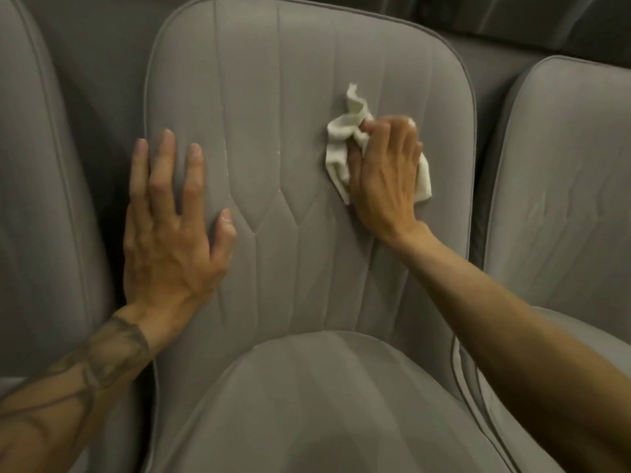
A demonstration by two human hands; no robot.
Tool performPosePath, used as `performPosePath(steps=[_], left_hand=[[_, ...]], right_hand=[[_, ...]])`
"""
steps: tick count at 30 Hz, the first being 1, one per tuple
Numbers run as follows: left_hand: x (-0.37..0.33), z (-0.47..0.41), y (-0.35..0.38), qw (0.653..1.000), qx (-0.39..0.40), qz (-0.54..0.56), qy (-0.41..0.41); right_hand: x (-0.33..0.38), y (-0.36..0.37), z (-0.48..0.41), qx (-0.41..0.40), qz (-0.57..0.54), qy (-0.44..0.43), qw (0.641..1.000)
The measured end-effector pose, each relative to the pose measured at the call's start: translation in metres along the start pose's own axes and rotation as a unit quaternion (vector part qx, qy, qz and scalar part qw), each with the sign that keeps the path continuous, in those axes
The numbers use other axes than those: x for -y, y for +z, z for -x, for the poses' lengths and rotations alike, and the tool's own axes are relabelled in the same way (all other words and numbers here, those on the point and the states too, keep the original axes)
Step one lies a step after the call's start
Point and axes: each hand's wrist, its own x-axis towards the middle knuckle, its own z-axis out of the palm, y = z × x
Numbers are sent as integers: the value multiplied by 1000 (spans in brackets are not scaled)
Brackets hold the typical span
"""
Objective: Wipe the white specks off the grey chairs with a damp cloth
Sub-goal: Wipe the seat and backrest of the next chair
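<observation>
- While the right hand (386, 175) lies on the upper right of the middle chair's backrest (290, 97), its bent fingers grip a crumpled white cloth (338, 155) and press it to the grey fabric.
- The cloth sits under palm and fingers, bunching out left past the thumb, with a corner showing on the hand's right.
- The left hand (167, 227) rests flat near the backrest's left edge, fingers straight and spread, holding nothing.
- Between the hands, white specks (280, 155) dot the stitched seams.
</observation>
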Motion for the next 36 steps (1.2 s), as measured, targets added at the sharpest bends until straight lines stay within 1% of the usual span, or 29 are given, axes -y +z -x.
performPosePath(steps=[2, 3, 4, 6, 7, 9, 11, 13, 15, 16, 18, 20, 22, 24, 26, 27, 28, 29, 30, 32, 33, 34, 35, 36], left_hand=[[-1, 1, 0, 1000, 0, -2, -2], [-1, 0, -1, 1000, 0, 0, -2], [-1, 0, -1, 1000, 1, 2, -2], [-1, -1, -2, 1000, 7, 3, -4], [-1, -1, -3, 1000, 8, 2, -6], [-1, -2, -3, 1000, 9, 4, -5], [-1, -2, -3, 1000, 8, 5, -6], [0, -1, -2, 1000, 7, 1, -6], [0, 0, -2, 1000, 8, -1, -2], [0, 0, -2, 1000, 9, -1, -2], [0, 0, -3, 1000, 11, -2, 0], [0, 1, -3, 1000, 11, -3, -4], [0, 0, -3, 1000, 6, 0, -3], [1, 0, -2, 1000, 1, 0, -1], [2, 1, -1, 1000, -2, -1, 2], [2, 1, 0, 1000, -2, 0, 4], [2, 1, 0, 1000, -1, -1, 4], [2, 2, 0, 1000, 0, -2, 4], [2, 2, 0, 1000, 3, -1, 2], [2, 2, 0, 1000, 6, -1, -4], [2, 2, -1, 1000, 8, 1, -7], [2, 2, -1, 1000, 9, 3, -8], [2, 1, -1, 1000, 9, 5, -6], [2, 1, -1, 1000, 8, 5, -5]], right_hand=[[7, 3, 7, -31, -6, 50, 998], [11, 4, 23, -17, -8, 53, 998], [15, 3, 43, 14, -9, 40, 999], [18, -2, 76, 76, -20, -18, 997], [16, -3, 81, 88, -26, -46, 995], [8, -2, 66, 80, -19, -72, 994], [1, 5, 43, 43, -8, -55, 997], [3, 12, 39, 13, -8, -4, 1000], [9, 15, 67, 21, -13, 26, 999], [12, 14, 91, 43, -21, 13, 999], [14, 7, 138, 109, -31, -70, 991], [7, 2, 159, 170, -30, -151, 973], [0, 1, 144, 167, -27, -170, 971], [-2, 6, 120, 120, -18, -123, 985], [3, 10, 112, 72, -16, -50, 996], [6, 11, 119, 66, -19, -23, 997], [9, 11, 131, 71, -24, -20, 997], [11, 10, 148, 92, -28, -46, 994], [11, 8, 165, 126, -29, -97, 987], [4, 1, 188, 210, -20, -232, 950], [-1, -1, 189, 237, -18, -283, 929], [-5, -2, 184, 245, -20, -306, 920], [-6, -1, 177, 237, -24, -295, 925], [-6, 2, 170, 215, -24, -253, 943]])
